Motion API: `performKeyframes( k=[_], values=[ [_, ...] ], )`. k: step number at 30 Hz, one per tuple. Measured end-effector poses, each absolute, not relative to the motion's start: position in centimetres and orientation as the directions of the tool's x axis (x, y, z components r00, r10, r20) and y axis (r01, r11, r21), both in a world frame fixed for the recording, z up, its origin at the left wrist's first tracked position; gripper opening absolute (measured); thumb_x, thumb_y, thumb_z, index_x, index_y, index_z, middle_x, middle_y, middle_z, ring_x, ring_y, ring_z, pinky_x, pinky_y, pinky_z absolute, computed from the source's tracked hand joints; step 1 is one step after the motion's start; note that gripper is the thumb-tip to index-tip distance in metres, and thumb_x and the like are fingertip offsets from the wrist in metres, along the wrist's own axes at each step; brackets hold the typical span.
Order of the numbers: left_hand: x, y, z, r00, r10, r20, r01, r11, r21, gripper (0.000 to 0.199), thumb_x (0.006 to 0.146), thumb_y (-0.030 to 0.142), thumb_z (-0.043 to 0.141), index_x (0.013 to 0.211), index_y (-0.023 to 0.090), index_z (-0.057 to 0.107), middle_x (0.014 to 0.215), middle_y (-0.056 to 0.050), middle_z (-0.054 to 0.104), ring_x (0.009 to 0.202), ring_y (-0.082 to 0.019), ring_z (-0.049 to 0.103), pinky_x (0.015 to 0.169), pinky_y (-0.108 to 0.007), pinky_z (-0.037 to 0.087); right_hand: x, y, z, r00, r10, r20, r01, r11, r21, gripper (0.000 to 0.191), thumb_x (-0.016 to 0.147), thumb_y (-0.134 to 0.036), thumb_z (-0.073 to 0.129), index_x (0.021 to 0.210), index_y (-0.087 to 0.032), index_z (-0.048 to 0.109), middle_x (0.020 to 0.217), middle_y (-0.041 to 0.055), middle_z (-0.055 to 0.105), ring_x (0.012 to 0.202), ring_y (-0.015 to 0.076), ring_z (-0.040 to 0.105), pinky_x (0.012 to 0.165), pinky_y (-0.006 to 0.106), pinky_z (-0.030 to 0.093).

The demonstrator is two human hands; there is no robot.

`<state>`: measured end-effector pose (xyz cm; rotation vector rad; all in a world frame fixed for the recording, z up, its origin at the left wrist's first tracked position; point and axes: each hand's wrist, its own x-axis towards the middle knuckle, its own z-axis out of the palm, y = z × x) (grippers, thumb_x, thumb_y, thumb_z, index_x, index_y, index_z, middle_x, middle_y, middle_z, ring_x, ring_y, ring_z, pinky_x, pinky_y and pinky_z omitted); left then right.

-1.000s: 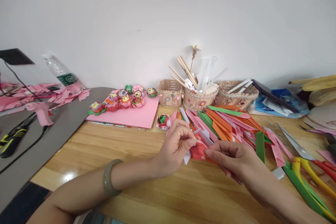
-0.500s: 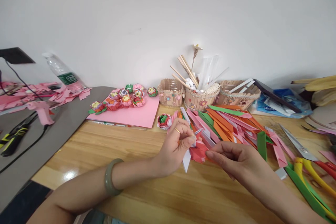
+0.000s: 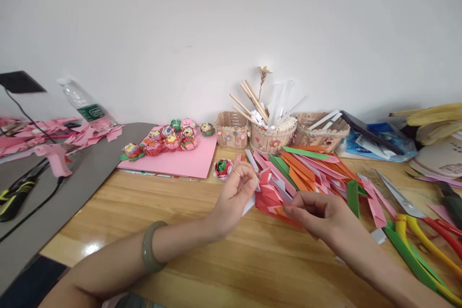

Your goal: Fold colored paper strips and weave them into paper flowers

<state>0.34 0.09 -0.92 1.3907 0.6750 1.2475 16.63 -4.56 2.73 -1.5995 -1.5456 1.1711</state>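
My left hand (image 3: 236, 195), wearing a ring and a jade-green bangle (image 3: 148, 246), is closed in a pinch. Below its fingers pokes the tip of a white folded paper (image 3: 249, 205). Between the thumb and fingers of my right hand (image 3: 317, 211) is the edge of a red folded paper piece (image 3: 267, 196), close beside the left fingertips. Whether the white and red papers are joined cannot be made out. Behind my hands lies a pile of folded paper strips (image 3: 301, 168) in orange, pink and green. A small paper flower (image 3: 223, 168) sits just beyond my left hand.
Several paper flowers (image 3: 171, 141) stand on a pink sheet (image 3: 195, 163). Three wooden baskets (image 3: 272, 140) line the wall, one full of sticks. Scissors (image 3: 404, 199) lie at right. Leftward are a pink glue gun (image 3: 56, 159), black-and-yellow pliers (image 3: 18, 197) and a bottle (image 3: 81, 98).
My left hand has shifted slightly left, and less of the white paper shows under it. The red paper has turned and shows more between the hands. The view has moved a little.
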Motion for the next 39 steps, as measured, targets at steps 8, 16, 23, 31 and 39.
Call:
performKeyframes(
  k=[8,16,23,31,39],
  values=[
    [0.7,0.2,-0.1,0.499,0.865,-0.058,-0.528,0.357,0.771,0.024,0.071,0.031,0.066,0.072,0.016,0.047,0.074,0.002,0.048,0.066,-0.008,0.046,0.064,-0.021,0.039,17.4,-3.6,2.2,-0.048,0.998,0.035,0.351,0.050,-0.935,0.029,0.079,-0.045,0.050,0.093,-0.023,0.062,0.085,0.0040,0.059,0.084,0.0215,0.055,0.063,0.029,0.044],
    [0.5,0.5,-0.1,0.669,0.741,-0.061,-0.507,0.515,0.691,0.015,0.074,0.024,0.062,0.070,0.014,0.051,0.075,0.000,0.047,0.072,-0.012,0.055,0.063,-0.022,0.042,17.2,-3.9,2.6,-0.087,0.995,-0.039,0.243,-0.016,-0.970,0.032,0.079,-0.046,0.051,0.097,-0.023,0.065,0.096,0.0050,0.064,0.096,0.0236,0.056,0.074,0.032,0.047],
    [0.4,0.0,-0.2,0.690,0.723,-0.049,-0.361,0.402,0.841,0.018,0.075,0.027,0.059,0.069,0.013,0.051,0.070,0.000,0.048,0.056,-0.006,0.043,0.051,-0.018,0.031,16.7,-4.3,2.7,-0.140,0.990,0.034,0.295,0.075,-0.952,0.020,0.074,-0.040,0.061,0.074,-0.021,0.066,0.074,0.0017,0.066,0.069,0.0161,0.059,0.063,0.026,0.047],
    [-0.3,-0.3,-0.1,0.577,0.789,0.212,-0.181,-0.130,0.975,0.019,0.078,0.033,0.055,0.085,0.015,0.057,0.084,-0.004,0.056,0.081,-0.016,0.051,0.075,-0.028,0.039,17.1,-5.2,1.5,-0.147,0.799,0.584,0.533,0.561,-0.634,0.007,0.077,-0.021,0.063,0.083,-0.023,0.065,0.075,0.0018,0.066,0.067,0.0142,0.060,0.058,0.025,0.049],
    [-0.4,-0.8,0.5,0.494,0.604,0.626,0.016,-0.726,0.688,0.019,0.076,0.014,0.052,0.089,0.012,0.066,0.079,-0.011,0.069,0.087,-0.021,0.057,0.079,-0.037,0.047,17.5,-4.9,1.3,-0.288,0.572,0.768,0.662,0.699,-0.272,0.012,0.078,-0.014,0.062,0.089,-0.019,0.059,0.072,0.0032,0.063,0.063,0.0128,0.057,0.054,0.025,0.046]
  ],
)
